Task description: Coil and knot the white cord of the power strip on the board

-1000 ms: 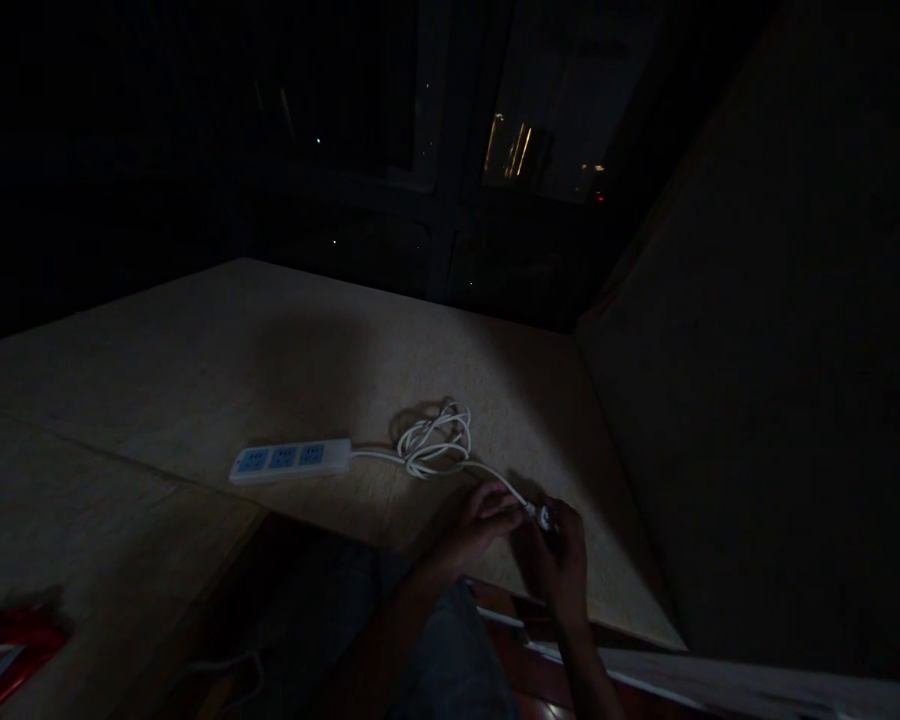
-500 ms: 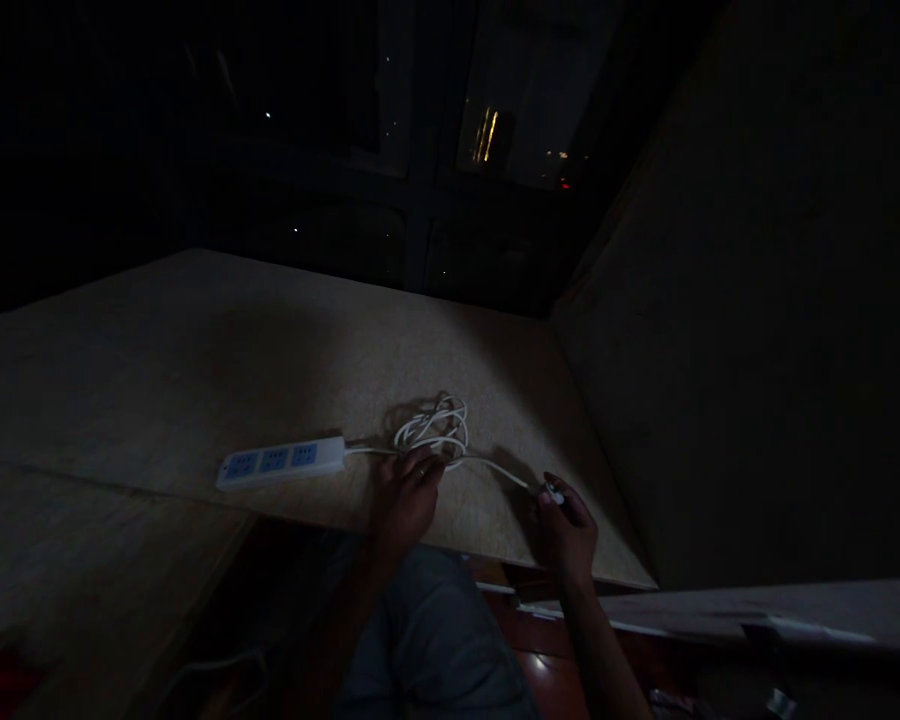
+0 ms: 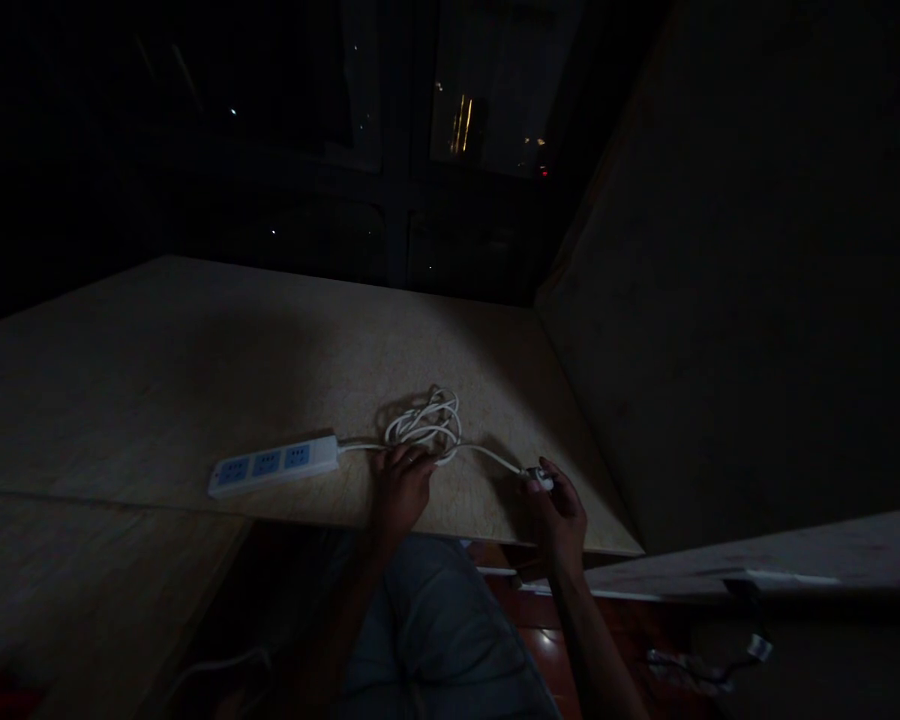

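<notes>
A white power strip [image 3: 274, 466] with blue socket faces lies on the tabletop, left of my hands. Its white power cord [image 3: 422, 425] runs right from the strip into a loose coil, then on to a plug [image 3: 540, 478]. My left hand [image 3: 401, 492] is at the near edge of the coil, fingers bent down over the cord; their tips are partly hidden in the dim light. My right hand [image 3: 562, 508] grips the plug between thumb and fingers, just above the table near its front right edge.
The pale tabletop [image 3: 270, 330] reaches back to dark windows [image 3: 487, 90] with small lights. A dark wall or panel [image 3: 757, 300] rises on the right. Below the front edge are my legs [image 3: 450, 630] and a reddish floor [image 3: 547, 650], with a dark cable [image 3: 739, 665] at lower right.
The view has shifted slightly. My right hand has turned the plug, so more of it shows between the fingers. My left hand stays at the coil.
</notes>
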Demonstrator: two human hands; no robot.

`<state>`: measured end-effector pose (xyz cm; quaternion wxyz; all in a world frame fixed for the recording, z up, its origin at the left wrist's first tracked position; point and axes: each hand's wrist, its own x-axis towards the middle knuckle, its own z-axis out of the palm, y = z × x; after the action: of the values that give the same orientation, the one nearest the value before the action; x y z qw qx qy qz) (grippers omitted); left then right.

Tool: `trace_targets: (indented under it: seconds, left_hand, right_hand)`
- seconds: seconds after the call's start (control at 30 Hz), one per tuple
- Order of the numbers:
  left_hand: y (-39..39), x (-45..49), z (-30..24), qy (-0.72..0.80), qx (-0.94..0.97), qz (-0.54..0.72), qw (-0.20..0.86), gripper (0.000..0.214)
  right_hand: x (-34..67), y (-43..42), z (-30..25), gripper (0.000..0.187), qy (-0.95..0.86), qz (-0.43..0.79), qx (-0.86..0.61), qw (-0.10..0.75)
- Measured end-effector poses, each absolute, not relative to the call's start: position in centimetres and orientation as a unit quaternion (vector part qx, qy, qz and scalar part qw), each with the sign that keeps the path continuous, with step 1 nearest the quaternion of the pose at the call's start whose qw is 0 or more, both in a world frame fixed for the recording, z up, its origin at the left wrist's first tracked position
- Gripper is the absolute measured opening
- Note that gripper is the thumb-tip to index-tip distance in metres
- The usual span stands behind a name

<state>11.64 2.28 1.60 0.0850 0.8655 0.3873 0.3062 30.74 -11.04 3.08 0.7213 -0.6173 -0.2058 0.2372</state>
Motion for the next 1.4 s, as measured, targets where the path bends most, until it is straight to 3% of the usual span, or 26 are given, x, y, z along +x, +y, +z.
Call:
trace_targets:
  seconds: [0.27,0.63,1.4]
  left_hand:
    - [1.0,12.8,1.9,0.427,0.844,0.302,0.12,0.033]
    - [0.2,13.2,1.6,0.409,0.872,0.25,0.098,0.047]
    - [-0.5,13.4,1.7,0.396,0.878,0.258,0.076,0.044]
  right_hand:
    - [30.1,-10.9,4.1,0.046,-0.255,0.226,-0.613,0.712]
    - [30.1,-9.5,3.6,0.051,-0.137,0.288,-0.627,0.711]
    - [30.7,-10.0,3.5,0.049,-0.14,0.353,-0.609,0.696]
